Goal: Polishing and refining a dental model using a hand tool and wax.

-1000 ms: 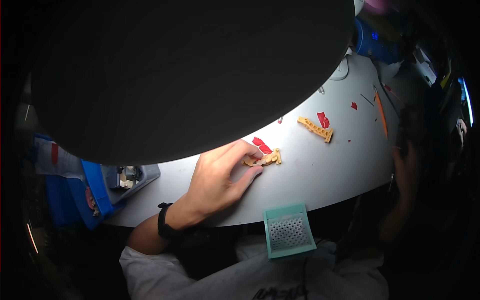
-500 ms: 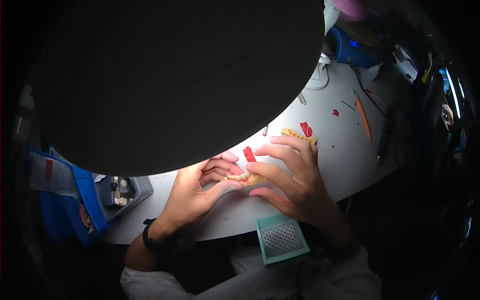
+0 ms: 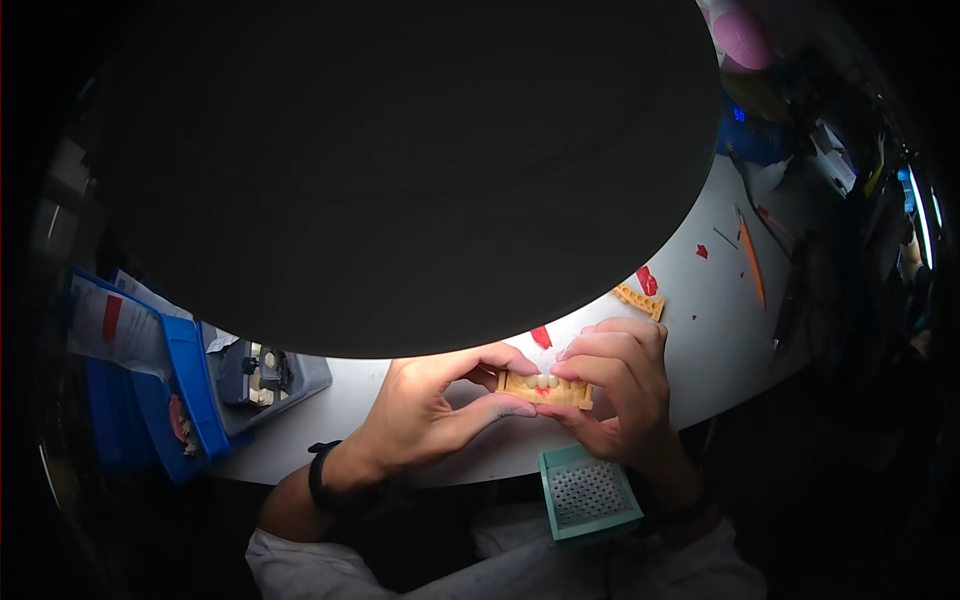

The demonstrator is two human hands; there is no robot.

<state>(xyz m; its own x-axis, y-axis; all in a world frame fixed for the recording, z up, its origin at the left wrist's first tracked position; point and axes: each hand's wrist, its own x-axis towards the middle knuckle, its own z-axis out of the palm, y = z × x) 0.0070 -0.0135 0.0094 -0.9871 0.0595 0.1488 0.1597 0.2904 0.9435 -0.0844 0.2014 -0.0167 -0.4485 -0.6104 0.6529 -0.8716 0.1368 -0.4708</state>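
Note:
A tan dental model (image 3: 560,396) with pale teeth and a red mark along the gum line is held up between both hands above the white bench. My left hand (image 3: 432,402) pinches its left end, thumb below and fingers above. At the other end, my right hand (image 3: 622,385) grips it between thumb and fingertips. Just beyond the hands lies a strip of red film (image 3: 541,337). A second tan piece with a row of holes (image 3: 640,301) rests past my right fingers, with another red film piece (image 3: 648,280) touching or near it.
A large dark round lamp head (image 3: 400,180) covers the upper view. On the left stand blue trays (image 3: 190,375) and a grey tray (image 3: 312,376) holding a dark device. A green perforated tray (image 3: 590,492) juts from the bench's front edge. An orange-handled tool (image 3: 751,262) lies right.
My right hand has closed onto the dental model, which is now level with its teeth row facing me. Both hands grip its ends. The whole view has shifted slightly.

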